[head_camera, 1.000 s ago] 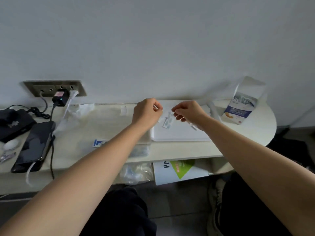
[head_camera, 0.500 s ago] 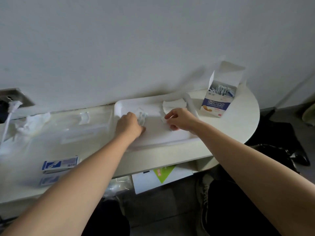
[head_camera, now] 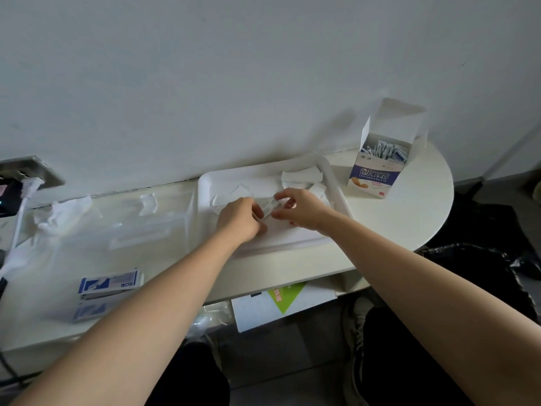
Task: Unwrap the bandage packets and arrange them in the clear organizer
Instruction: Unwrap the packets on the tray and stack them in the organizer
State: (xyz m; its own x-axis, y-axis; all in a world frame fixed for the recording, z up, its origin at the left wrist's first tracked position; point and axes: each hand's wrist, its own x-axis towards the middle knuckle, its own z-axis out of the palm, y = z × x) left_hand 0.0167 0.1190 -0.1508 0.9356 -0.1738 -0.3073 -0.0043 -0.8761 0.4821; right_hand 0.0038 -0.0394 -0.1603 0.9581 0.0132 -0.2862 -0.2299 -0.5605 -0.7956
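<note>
- Half a second ago the hands were apart on the tray (head_camera: pixel 336 183): the left flat beside a small packet, the right on loose wrappers. Now they meet over the tray's middle.
- The left hand (head_camera: pixel 238 221) is curled, its fingertips pinching one end of a packet (head_camera: pixel 268 207); the right hand (head_camera: pixel 298 208) pinches the other end with thumb and forefinger, the other fingers spread loosely.
- I judge from this that a fresh packet is in hand and the peel is just starting; whether the wrapper is already split is too small to tell.
- A second ago the view faced the bench's left end, with a phone and a socket; it has swung right, so the carton and the bench's rounded right end now show.
- Tray: white, shallow, against the bench's back edge, right of centre. It holds loose white wrappers (head_camera: pixel 301 175) toward its back right corner and a few more scraps left of the hands.
- Carton (head_camera: pixel 373 180): at the bench's back right, flap up, with many wrapped packets standing inside.
- Organizer (head_camera: pixel 152 227): clear and hard to read, left of the tray and touching or nearly touching it. A pale piece lies near its back; what else it holds I cannot tell.
- Two blue-and-white packs (head_camera: pixel 109 284) lie near the bench's front left edge.
</note>
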